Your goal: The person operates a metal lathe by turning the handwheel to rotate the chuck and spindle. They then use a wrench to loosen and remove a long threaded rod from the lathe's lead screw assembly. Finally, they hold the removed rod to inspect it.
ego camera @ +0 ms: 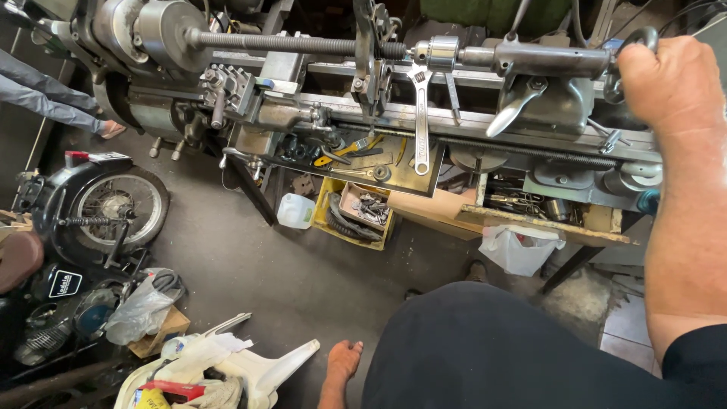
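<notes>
Threaded rod (295,42): lies level in the lathe (318,113).
Wrench (420,113): hangs below the chuck (439,54).
Handwheel (632,57): far right, at the tailstock's end.
Right hand (670,83): fingers curled around the handwheel, forearm reaching up from the lower right.
Left hand: out of sight.

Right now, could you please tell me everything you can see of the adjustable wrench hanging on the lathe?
The adjustable wrench is bare silvery metal, dulled and a little grimy. It hangs upright, jaws at the top beside the drill chuck, its long flat handle pointing down across the lathe bed. A hole shows at the handle's lower end, over the dark tool tray. No hand touches it; the right hand grips the tailstock handwheel, well off to the side.
</notes>
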